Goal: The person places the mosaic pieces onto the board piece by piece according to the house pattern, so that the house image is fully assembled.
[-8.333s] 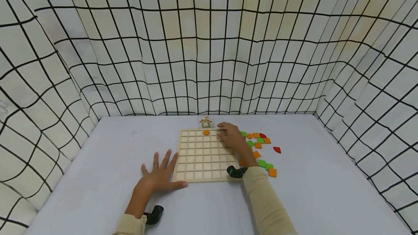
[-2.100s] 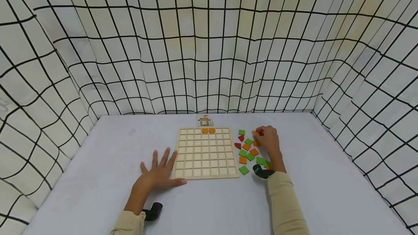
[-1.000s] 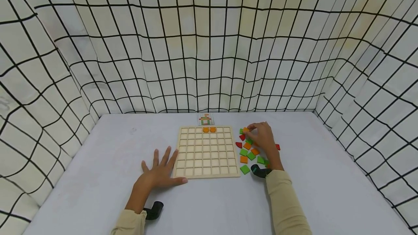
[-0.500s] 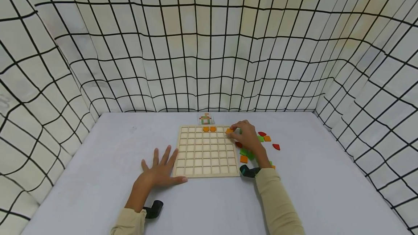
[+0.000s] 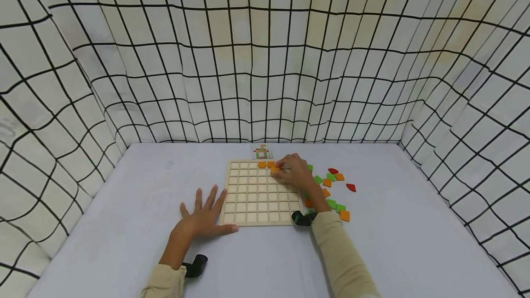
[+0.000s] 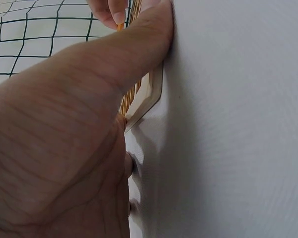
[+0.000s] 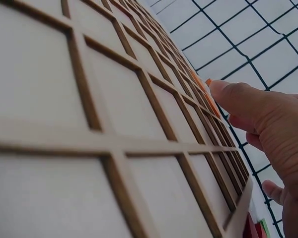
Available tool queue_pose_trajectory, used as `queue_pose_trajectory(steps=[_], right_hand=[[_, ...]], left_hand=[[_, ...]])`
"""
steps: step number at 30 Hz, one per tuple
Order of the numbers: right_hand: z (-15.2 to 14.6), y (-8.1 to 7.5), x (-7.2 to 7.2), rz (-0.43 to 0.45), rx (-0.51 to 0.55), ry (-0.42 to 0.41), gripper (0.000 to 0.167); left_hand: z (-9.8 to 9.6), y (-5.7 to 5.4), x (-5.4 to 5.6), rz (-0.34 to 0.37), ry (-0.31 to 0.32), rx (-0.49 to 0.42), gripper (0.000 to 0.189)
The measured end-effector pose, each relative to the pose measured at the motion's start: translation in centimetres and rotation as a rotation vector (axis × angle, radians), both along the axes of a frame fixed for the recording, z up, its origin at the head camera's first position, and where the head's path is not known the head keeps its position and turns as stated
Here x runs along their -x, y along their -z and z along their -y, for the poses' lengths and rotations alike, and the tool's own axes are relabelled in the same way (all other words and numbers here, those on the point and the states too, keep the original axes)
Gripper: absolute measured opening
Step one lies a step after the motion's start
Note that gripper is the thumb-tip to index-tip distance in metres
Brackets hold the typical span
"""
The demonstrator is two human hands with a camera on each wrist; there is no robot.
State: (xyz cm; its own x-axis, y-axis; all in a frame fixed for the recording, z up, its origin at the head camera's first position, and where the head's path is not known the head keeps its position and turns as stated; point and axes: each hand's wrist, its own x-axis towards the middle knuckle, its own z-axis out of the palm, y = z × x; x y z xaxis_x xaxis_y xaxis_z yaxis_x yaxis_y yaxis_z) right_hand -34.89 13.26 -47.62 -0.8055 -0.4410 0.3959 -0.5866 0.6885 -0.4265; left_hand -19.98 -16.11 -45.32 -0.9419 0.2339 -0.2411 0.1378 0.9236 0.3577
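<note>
A pale wooden grid board (image 5: pixel 252 196) lies on the table. Two round orange tiles (image 5: pixel 262 165) sit side by side in its far row. Over the board, just on the near side of these, my right hand (image 5: pixel 295 172) pinches a square orange tile (image 5: pixel 274 170) between thumb and fingertips. The right wrist view shows the thumb (image 7: pixel 228 89) at that tile's edge. My left hand (image 5: pixel 203 222) rests flat with fingers spread, fingertips against the board's left edge and thumb along its near-left corner. In the left wrist view, the thumb (image 6: pixel 114 59) overlaps the board's corner.
Loose green tiles (image 5: pixel 331 204), orange squares (image 5: pixel 344 215) and red curved-edge pieces (image 5: pixel 351 187) lie right of the board, some hidden by the right forearm. A pattern card (image 5: pixel 262 151) lies behind the board. Black netting (image 5: pixel 265 77) over white walls surrounds the table's back and sides.
A second round orange tile has joined the first in the far row. My right hand then took a square orange tile from the right and carried it left over the board. My left hand stays put.
</note>
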Motion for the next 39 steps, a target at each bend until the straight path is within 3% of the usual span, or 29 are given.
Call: queue_pose_trajectory(steps=[13,27,39], right_hand=[[2.2,0.4,0.0,-0.018,-0.053,-0.040,0.027],[3.5,0.4,0.1,0.024,-0.083,0.040,0.030],[3.8,0.1,-0.1,0.071,-0.057,0.034,0.031]], left_hand=[[-0.1,-0.2,0.0,0.005,-0.004,0.019,0.115],[0.1,-0.6,-0.2,0.015,0.006,0.014,0.114],[-0.1,-0.7,-0.3,0.006,0.008,0.003,0.113]])
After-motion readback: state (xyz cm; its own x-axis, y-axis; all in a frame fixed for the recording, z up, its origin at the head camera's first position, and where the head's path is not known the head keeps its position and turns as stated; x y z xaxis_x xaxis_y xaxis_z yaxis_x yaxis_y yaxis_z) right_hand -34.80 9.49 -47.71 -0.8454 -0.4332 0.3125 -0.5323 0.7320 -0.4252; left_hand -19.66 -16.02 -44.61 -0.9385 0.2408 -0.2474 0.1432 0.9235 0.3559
